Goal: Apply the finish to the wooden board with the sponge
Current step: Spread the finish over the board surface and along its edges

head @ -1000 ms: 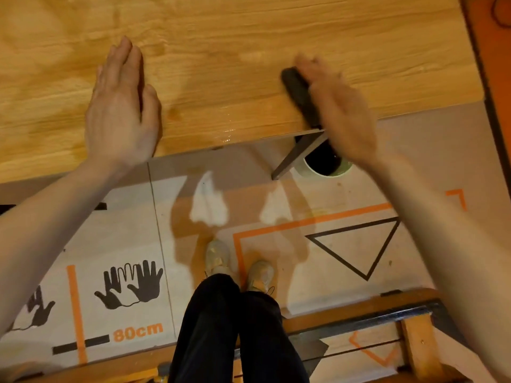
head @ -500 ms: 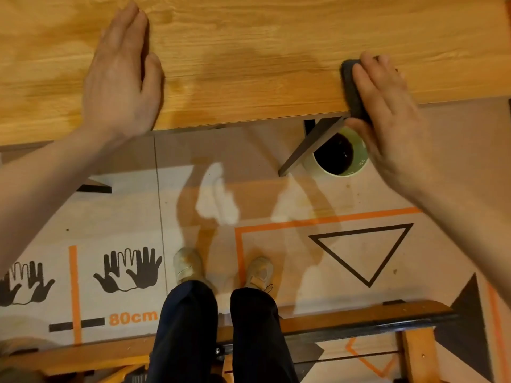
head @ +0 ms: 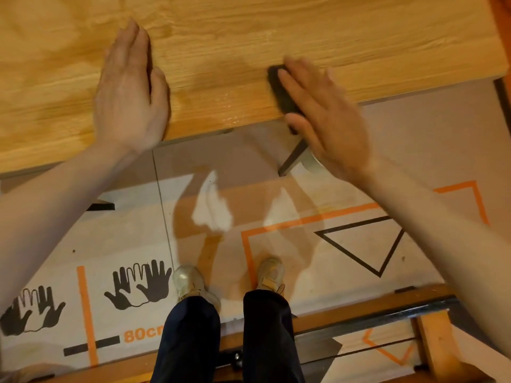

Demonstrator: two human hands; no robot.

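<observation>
The wooden board [head: 249, 29] fills the top of the view, its near edge running across in front of me. My left hand [head: 130, 100] rests flat on it, fingers straight, left of centre. My right hand [head: 326, 117], blurred by motion, holds the dark sponge [head: 279, 89] against the board's near edge, with the fingers laid over it and the thumb at its near end. A wet sheen [head: 229, 106] shows on the wood between my hands.
A dark support leg [head: 293, 156] slants down under the board's edge, beside a pale rim [head: 311, 161] mostly hidden by my right hand. A printed floor sheet [head: 359, 244] lies below, with my shoes [head: 190, 283] on it. A wooden frame [head: 431, 346] crosses the bottom right.
My right hand has swept the sponge leftward along the board's near edge, back toward the middle. The green cup seen earlier is now almost covered by that hand. My left hand stays flat.
</observation>
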